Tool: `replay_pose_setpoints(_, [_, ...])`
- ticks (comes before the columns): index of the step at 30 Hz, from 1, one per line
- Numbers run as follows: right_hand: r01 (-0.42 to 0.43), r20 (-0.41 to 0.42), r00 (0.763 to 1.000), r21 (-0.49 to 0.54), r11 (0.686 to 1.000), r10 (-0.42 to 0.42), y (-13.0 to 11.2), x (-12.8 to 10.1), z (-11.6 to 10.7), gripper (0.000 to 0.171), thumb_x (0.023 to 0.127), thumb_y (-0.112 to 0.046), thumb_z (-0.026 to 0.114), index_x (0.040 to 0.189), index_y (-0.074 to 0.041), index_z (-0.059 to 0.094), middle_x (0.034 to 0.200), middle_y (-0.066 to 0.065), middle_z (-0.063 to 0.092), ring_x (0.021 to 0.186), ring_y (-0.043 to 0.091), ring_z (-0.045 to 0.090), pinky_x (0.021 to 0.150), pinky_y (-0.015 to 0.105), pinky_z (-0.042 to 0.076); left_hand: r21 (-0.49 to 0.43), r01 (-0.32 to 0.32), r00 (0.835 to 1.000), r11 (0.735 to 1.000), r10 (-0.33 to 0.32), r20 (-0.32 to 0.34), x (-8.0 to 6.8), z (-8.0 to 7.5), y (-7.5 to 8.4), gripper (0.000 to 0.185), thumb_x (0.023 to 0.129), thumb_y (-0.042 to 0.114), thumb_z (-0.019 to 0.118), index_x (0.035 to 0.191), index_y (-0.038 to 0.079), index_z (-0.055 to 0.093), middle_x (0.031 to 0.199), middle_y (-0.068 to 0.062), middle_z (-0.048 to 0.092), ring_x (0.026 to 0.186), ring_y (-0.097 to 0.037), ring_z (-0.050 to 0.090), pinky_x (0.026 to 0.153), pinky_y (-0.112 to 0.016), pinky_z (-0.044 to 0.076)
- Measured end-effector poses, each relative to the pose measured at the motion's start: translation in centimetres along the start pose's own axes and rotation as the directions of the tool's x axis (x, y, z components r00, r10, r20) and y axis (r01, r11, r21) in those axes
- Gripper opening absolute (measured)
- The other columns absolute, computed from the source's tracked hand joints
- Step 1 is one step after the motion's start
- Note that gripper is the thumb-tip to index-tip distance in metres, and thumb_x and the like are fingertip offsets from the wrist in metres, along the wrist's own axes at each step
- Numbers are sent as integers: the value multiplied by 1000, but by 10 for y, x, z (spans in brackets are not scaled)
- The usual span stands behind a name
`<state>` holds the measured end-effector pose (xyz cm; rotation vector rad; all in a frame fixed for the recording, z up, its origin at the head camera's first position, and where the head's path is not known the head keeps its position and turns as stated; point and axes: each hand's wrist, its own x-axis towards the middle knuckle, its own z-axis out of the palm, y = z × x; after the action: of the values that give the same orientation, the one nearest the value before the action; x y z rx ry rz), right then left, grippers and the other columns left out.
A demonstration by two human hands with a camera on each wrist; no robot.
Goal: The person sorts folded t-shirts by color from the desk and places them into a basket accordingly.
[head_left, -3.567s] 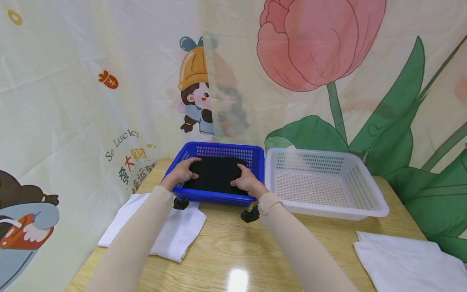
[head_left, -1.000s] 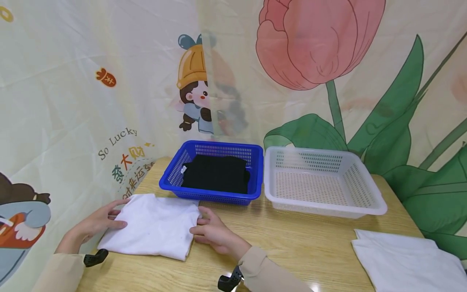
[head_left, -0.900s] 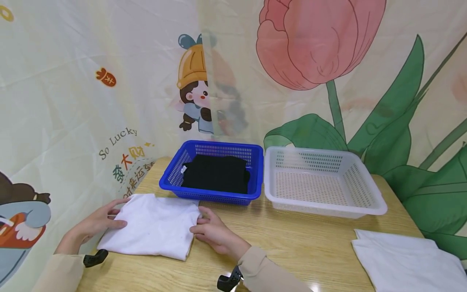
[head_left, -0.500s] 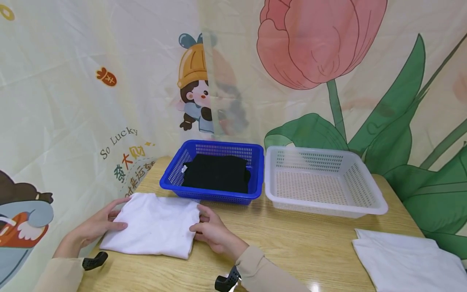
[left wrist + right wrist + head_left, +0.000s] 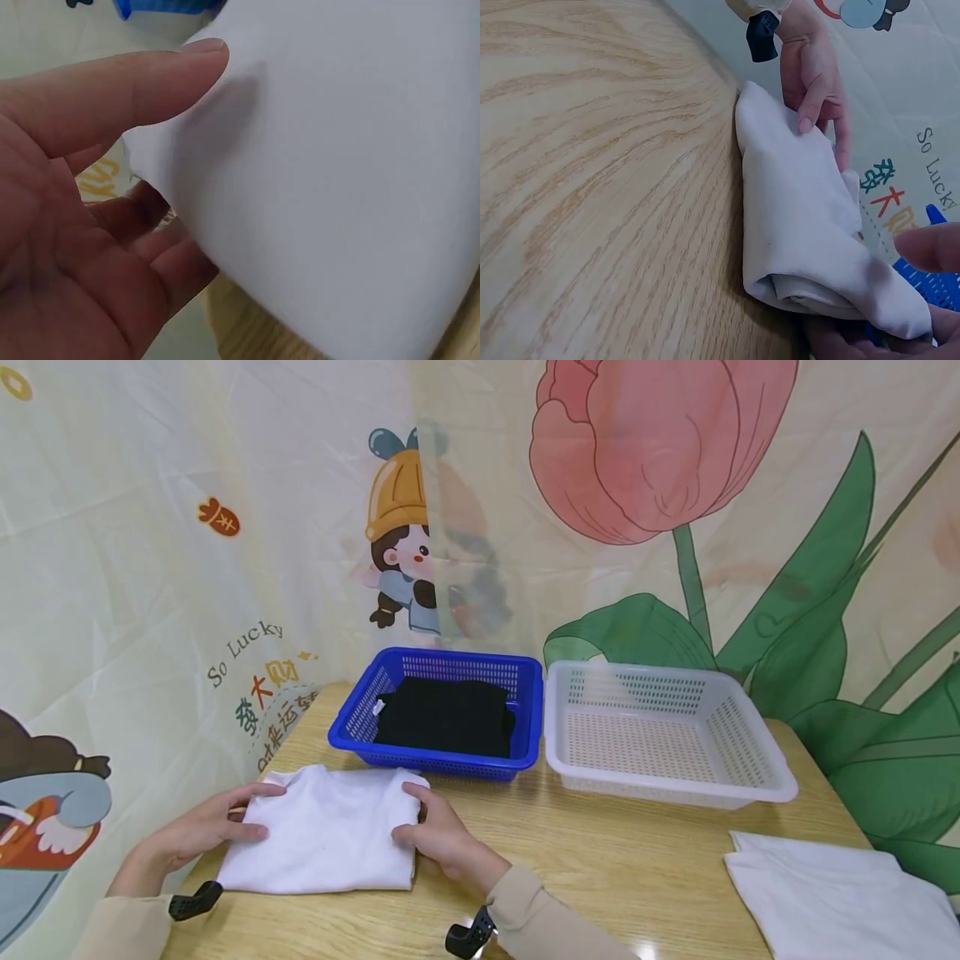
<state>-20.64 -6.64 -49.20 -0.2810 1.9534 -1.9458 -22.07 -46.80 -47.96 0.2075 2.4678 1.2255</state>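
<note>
A folded white shirt (image 5: 330, 839) lies at the left of the wooden table, between my two hands. My left hand (image 5: 202, 833) grips its left edge, thumb on top; in the left wrist view the fingers (image 5: 184, 274) reach under that edge. At the opposite edge my right hand (image 5: 452, 842) pinches the shirt, thumb above and fingers below. The right wrist view shows the shirt's rolled, layered side (image 5: 802, 289), with fabric bending up toward the right fingers.
Behind the shirt stands a blue basket (image 5: 442, 763) holding folded black fabric with a small white tag. A white basket (image 5: 637, 747) sits to its right. Another folded white cloth (image 5: 840, 893) lies at the table's right. A printed curtain (image 5: 300, 527) hangs behind.
Both hands have left the black fabric in the blue basket and come to the white shirt. In the last half second the shirt has shifted slightly right, and the hands have closed further onto its edges.
</note>
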Motion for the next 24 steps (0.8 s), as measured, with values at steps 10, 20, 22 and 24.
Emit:
replay_pose_setpoints(10, [6,-44,999,-89,996,-10,8,2,-5,79,82,3,82,155,-6,52,160,23,44,140,33,47,109,48,52,-13,-27,999,1000,28,36,2,14,9,76,93,17,82,158,9,44,172,-32,8,147,-61,20,110,-72,32])
replay_pose_setpoints(20, [31,-56,997,-255,966,-47,14,-8,-35,80,86,-13,85,158,-8,50,161,25,45,149,41,42,121,58,38,-40,-54,997,998,56,46,11,41,26,74,90,19,84,156,15,52,173,-27,17,153,-58,11,114,-81,19])
replay_pose_setpoints(22, [42,-41,998,-272,961,-55,14,-14,-46,81,87,-15,86,159,-10,49,162,25,43,149,42,42,120,58,38,-25,-58,998,998,59,37,13,47,32,73,90,21,85,156,17,52,173,-26,21,151,-56,19,113,-76,28])
replay_pose_setpoints(24, [52,-20,998,-288,956,-60,11,-21,-58,81,89,-15,85,161,-12,47,163,25,42,148,41,44,118,57,42,-14,-73,997,997,73,39,15,54,40,73,91,23,85,156,18,52,172,-25,24,146,-51,30,111,-64,39])
